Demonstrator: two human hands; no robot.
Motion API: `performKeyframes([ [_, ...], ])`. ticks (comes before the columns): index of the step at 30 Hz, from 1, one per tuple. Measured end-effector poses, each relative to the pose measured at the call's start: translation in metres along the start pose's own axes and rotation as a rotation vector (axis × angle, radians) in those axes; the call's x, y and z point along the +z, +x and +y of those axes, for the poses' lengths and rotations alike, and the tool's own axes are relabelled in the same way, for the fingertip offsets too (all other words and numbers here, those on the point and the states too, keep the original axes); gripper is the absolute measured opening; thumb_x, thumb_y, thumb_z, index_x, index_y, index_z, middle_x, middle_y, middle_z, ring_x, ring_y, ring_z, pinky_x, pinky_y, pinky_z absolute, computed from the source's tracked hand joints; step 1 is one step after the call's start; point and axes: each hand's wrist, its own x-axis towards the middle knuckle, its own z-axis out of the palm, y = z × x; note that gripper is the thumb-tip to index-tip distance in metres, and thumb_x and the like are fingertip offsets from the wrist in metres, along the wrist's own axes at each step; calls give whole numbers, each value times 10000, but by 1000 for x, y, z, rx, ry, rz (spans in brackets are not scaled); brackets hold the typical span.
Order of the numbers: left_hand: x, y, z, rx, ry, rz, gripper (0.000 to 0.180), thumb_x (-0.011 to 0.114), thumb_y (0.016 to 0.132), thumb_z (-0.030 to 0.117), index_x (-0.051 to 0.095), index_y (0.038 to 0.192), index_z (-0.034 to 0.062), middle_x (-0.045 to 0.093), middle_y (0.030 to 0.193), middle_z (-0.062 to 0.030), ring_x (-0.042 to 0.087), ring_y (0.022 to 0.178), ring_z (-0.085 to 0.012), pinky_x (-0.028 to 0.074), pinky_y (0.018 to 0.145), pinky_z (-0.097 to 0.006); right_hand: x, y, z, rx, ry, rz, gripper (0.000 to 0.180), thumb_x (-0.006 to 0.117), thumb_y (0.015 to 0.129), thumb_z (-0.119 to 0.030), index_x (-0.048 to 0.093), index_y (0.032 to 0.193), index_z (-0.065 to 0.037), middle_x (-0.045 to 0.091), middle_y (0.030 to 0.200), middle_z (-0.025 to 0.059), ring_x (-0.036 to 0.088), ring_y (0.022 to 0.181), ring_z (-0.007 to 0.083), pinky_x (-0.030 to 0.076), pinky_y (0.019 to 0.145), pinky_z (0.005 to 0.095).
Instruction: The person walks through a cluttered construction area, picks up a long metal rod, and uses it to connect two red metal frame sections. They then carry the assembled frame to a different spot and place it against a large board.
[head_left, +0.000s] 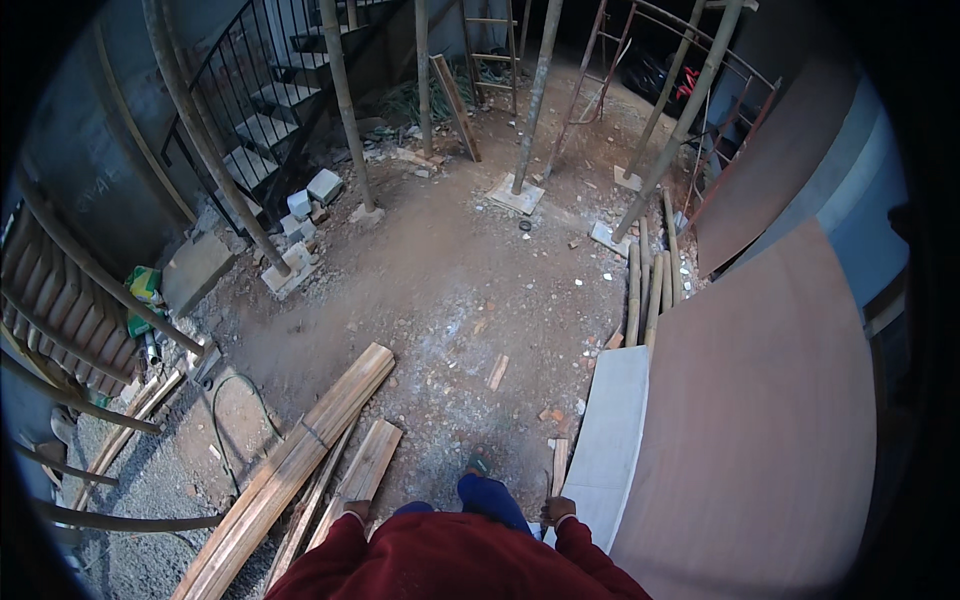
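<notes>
My left hand [357, 509] hangs low beside my red sleeve, over the end of a short plank [366, 464] on the ground. Its fingers look curled; whether anything is in them is too small to tell. On the other side, my right hand [559, 509] is closed at hip height. A thin dark bar [548, 482] seems to rise from its grip; its kind is unclear. Just beyond that hand lies a narrow wood strip [560, 462], next to a pale sheet [612, 440]. One foot [478, 463] steps forward on the dirt.
Long stacked planks [310, 440] lie left, near a hose loop [216, 410] and gravel [110, 550]. Large brown panels [755, 400] lean on the right beside bamboo poles [650, 290]. Ahead stand upright props [530, 110], metal scaffold frames [590, 90] and a staircase [265, 130].
</notes>
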Motion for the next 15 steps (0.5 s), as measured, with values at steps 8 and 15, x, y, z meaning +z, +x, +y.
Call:
performKeyframes([
  [8, -93, 32, 263, 265, -934, 242, 203, 616, 972, 211, 665, 1069, 39, 718, 882, -78, 679, 739, -182, 515, 649, -320, -38, 25, -235, -229, -18, 115, 154, 550, 965, -182, 642, 1022, -73, 692, 774, 78, 659, 567, 202, 531, 483, 367],
  [15, -98, 94, 264, -79, -915, 82, 260, 559, 994, 293, 640, 1141, 95, 733, 974, -71, 721, 834, -211, 567, 690, -382, -7, 65, -316, -186, -6, -8, 125, 571, 979, -218, 619, 1017, -108, 687, 804, 69, 660, 582, 195, 510, 474, 344],
])
